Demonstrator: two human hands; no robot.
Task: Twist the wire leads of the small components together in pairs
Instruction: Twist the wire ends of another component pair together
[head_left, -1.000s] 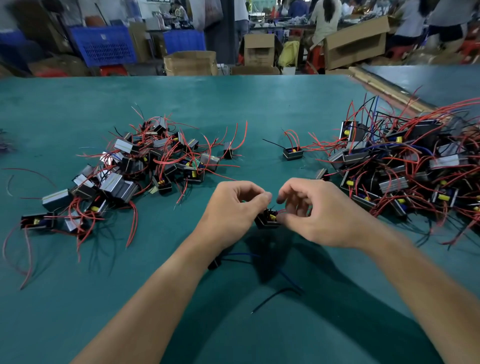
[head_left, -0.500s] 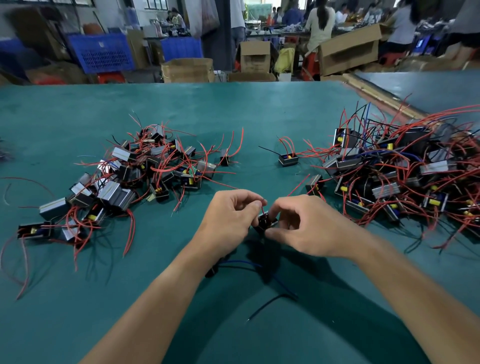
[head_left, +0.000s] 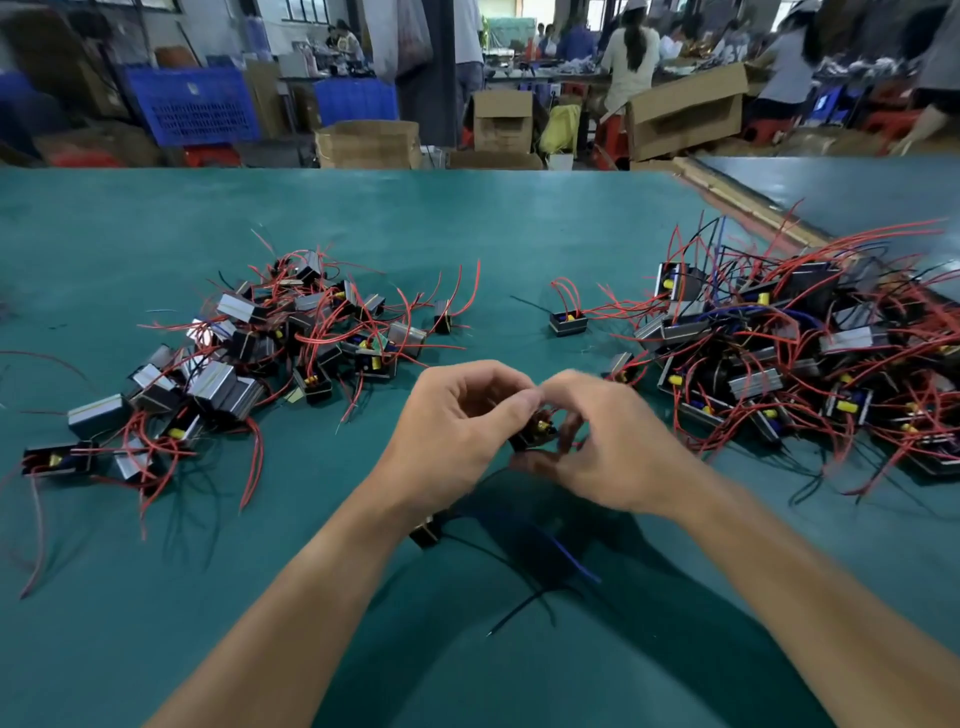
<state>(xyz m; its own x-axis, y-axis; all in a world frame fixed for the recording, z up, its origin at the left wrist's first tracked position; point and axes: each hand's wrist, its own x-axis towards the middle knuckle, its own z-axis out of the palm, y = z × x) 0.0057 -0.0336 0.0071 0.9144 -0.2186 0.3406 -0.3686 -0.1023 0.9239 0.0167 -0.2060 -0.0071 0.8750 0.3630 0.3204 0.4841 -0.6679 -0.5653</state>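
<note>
A flat teal desk (head_left: 156, 597) carries two heaps of small black-and-silver box-shaped components trailing thin red wire leads: the larger heap (head_left: 779, 353) at the right and the smaller heap (head_left: 249, 364) at the left. Between them, nearer the person, the left hand (head_left: 452, 436) and the blurred right hand (head_left: 618, 447) meet. Each grip is curled tight, pinching one small black component (head_left: 535, 434) with a yellow patch, which is half hidden by fingers. Under the left wrist lies a second black component (head_left: 427, 530), with a blue wire (head_left: 566, 558) and a black wire (head_left: 519, 610) on the desk beside it.
</note>
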